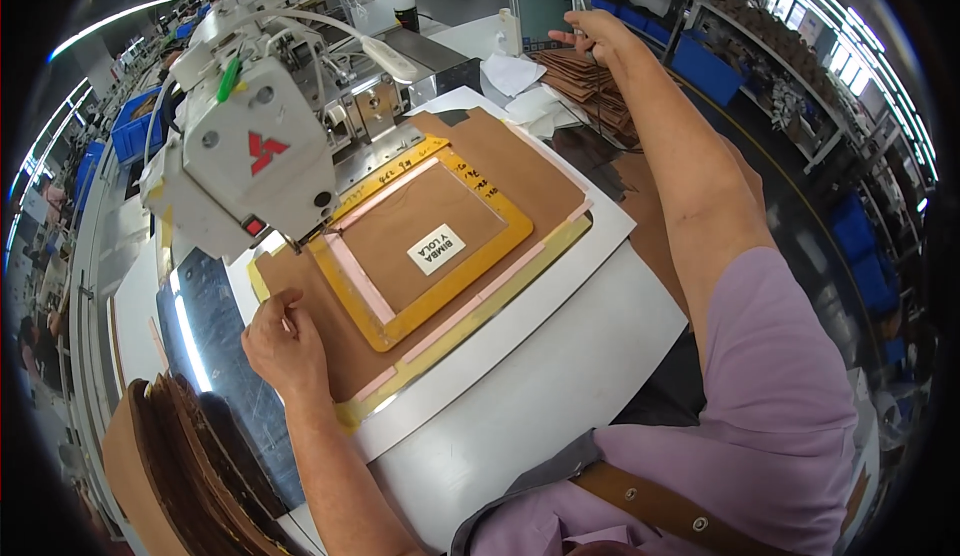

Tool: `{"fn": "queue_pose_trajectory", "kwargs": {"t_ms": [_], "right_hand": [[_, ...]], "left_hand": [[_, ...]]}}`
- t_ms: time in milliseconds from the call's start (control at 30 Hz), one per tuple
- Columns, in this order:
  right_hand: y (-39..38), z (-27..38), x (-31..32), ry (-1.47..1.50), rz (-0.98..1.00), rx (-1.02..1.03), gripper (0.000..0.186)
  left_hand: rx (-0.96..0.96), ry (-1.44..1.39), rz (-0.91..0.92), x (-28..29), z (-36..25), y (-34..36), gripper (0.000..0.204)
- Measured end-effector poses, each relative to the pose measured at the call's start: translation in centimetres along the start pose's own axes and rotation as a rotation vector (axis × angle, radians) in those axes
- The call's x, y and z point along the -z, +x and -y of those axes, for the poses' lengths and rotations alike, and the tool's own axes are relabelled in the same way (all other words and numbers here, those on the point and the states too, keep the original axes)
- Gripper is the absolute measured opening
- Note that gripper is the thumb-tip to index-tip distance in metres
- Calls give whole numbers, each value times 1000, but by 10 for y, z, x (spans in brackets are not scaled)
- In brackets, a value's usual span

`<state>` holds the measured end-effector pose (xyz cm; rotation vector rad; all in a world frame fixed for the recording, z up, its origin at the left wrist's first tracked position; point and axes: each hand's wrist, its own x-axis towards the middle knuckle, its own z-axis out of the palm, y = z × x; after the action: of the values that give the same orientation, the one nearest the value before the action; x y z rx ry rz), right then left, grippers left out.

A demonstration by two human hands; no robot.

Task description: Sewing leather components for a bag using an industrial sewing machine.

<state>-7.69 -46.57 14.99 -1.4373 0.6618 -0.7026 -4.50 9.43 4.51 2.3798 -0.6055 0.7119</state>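
My left hand [287,344] rests at the left edge of a brown leather-like sheet [515,168], its fingers loosely bent and nothing visible in them. On that sheet lies a yellow frame [455,278] with handwritten marks, around a brown panel [400,218] bearing a white printed label [436,249]. The head of a white sewing machine [258,141] stands over the frame's left corner, needle area close to the frame. At the far right, my right hand [597,36] reaches to a screen panel [542,8], fingers closed around a thin tool whose kind is unclear.
Stacked brown pieces [590,86] lie below the screen, beside crumpled white paper [513,74]. A dark-lidded cup [405,12] stands behind the machine. More brown pieces [190,466] are stacked at lower left. Shelving with blue bins [706,68] lines the right side.
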Motion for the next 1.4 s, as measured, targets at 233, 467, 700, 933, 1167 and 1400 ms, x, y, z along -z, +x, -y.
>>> {"fn": "queue_pose_trajectory", "kwargs": {"t_ms": [233, 467, 700, 933, 1167, 1400], "right_hand": [[53, -24, 28, -72, -112, -136, 10], [71, -33, 37, -150, -132, -187, 15], [77, -33, 24, -125, -128, -243, 18], [93, -43, 24, -192, -142, -194, 17], [95, -44, 22, -201, -153, -209, 12], [92, -38, 26, 1, -278, -151, 11]], "left_hand": [[111, 6, 158, -12, 4, 0, 14], [11, 3, 111, -15, 4, 3, 13], [-18, 19, 151, -16, 7, 1, 14], [1, 9, 180, -15, 6, 2, 16], [-5, 8, 186, -14, 1, 4, 18], [32, 38, 185, -12, 1, 2, 16]]}}
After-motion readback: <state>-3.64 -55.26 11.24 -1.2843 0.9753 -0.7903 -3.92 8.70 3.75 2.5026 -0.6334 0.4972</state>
